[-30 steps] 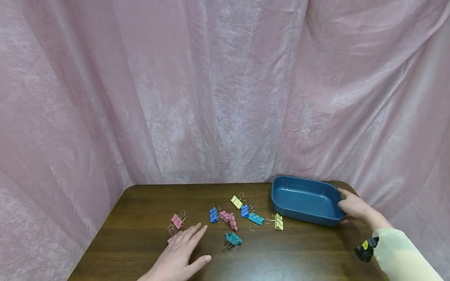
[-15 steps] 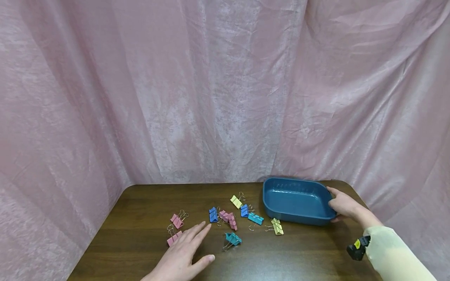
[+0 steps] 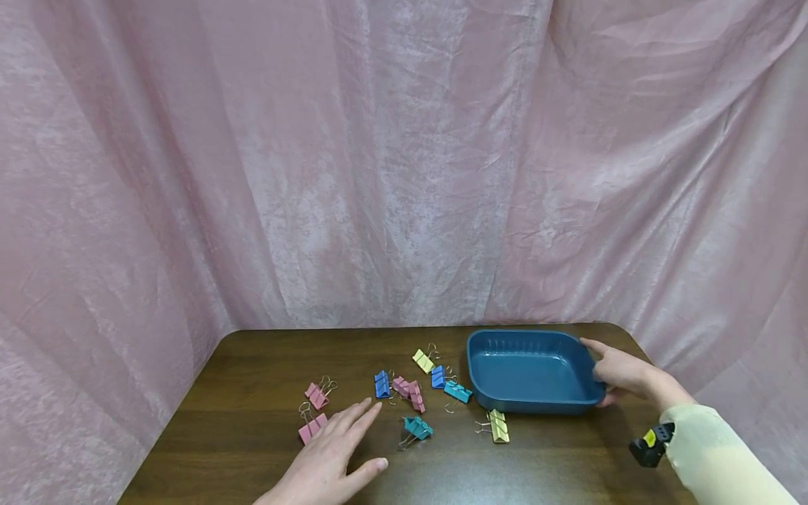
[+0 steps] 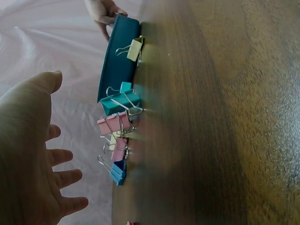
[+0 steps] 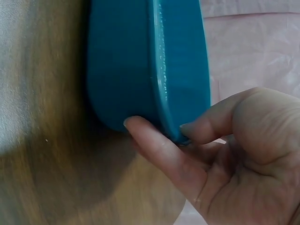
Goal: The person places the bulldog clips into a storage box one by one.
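Left grip outspread — right grip curled

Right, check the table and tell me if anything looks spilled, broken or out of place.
Nothing stands out: no spill or visible damage. The clips lie scattered at mixed angles on the table, a bit untidy, beside the tray that the right hand grips.

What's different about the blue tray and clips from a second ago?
The blue tray moved left and nearer the person, turning straighter. The yellow clip beside it shifted nearer too. The left hand edged slightly right. The right hand kept holding the tray; the other clips stayed put.
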`<state>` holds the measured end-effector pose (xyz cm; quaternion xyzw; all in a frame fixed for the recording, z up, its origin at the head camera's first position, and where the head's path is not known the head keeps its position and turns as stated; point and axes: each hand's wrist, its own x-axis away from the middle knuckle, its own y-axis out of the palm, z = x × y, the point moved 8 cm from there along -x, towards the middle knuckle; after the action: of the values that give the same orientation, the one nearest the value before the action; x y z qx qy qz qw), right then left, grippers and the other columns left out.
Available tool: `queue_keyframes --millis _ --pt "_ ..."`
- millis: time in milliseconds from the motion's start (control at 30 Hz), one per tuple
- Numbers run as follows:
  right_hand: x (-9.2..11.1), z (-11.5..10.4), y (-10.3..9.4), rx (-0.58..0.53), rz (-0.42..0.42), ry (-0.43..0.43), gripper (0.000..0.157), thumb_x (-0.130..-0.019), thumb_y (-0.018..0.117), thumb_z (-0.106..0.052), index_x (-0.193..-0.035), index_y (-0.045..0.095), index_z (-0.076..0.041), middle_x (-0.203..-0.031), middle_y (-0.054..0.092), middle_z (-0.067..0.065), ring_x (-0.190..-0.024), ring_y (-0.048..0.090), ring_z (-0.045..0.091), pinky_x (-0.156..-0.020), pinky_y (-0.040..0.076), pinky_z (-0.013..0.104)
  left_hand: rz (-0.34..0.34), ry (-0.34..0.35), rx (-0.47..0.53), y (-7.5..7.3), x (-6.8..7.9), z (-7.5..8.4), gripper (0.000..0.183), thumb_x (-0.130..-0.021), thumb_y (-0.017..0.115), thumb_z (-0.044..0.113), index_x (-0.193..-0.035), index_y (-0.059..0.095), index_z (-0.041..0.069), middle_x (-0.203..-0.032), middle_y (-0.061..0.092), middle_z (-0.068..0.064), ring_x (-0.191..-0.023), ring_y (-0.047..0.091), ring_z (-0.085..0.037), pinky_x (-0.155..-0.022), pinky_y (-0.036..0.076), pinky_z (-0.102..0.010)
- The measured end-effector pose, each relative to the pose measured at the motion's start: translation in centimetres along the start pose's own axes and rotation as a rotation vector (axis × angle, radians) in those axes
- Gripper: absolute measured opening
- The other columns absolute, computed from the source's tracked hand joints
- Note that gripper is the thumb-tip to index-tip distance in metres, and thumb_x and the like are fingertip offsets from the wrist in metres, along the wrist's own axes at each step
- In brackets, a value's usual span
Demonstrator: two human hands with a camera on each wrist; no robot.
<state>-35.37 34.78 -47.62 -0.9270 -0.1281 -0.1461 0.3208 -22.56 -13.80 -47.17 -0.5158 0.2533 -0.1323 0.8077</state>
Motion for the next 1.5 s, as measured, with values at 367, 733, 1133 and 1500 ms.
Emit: queue_keyframes --millis 367,733,1133,1500 --pt "0.3 1.0 -0.9 -0.028 -0.045 0.075 0.091 -0.085 0.046 0.011 -0.162 0.0 -0.003 -0.134 0.025 0.051 -0.069 0.069 0.032 -0.063 0.061 0.044 0.042 0.037 -0.013 -0.7 -0.4 0.6 0.076 -0.097 0.06 0.059 -0.16 0.036 0.024 -0.157 0.045 -0.003 -0.141 0.045 -0.025 -0.108 0.043 -0.053" --pt "0.6 1.7 -1.1 -0.114 -0.089 0.108 0.091 -0.088 0.045 0.012 -0.164 -0.001 -0.009 -0.144 0.011 0.05 -0.076 0.069 0.034 -0.067 0.061 0.046 0.065 0.05 0.028 -2.2 -3.1 2.5 0.068 -0.097 0.065 0.052 -0.157 0.043 0.029 -0.15 0.051 0.009 -0.139 0.046 -0.016 -0.11 0.041 -0.046" --pt "0.7 1.7 -0.9 -0.22 -0.141 0.127 0.097 -0.085 0.043 0.016 -0.164 -0.006 -0.013 -0.147 0.008 0.047 -0.075 0.069 0.037 -0.067 0.061 0.046 0.011 0.101 0.097 -2.0 -7.6 5.5 0.063 -0.099 0.063 0.05 -0.156 0.044 0.028 -0.145 0.055 0.01 -0.137 0.047 -0.014 -0.111 0.04 -0.045" --pt "0.5 1.6 -0.7 -0.254 -0.152 0.13 0.097 -0.084 0.041 0.018 -0.164 -0.004 -0.013 -0.149 0.004 0.047 -0.081 0.069 0.04 -0.069 0.061 0.049 -0.037 0.103 0.089 -0.5 -9.3 6.7 0.059 -0.1 0.062 0.047 -0.154 0.046 0.03 -0.139 0.059 0.006 -0.124 0.055 -0.014 -0.101 0.048 -0.042"
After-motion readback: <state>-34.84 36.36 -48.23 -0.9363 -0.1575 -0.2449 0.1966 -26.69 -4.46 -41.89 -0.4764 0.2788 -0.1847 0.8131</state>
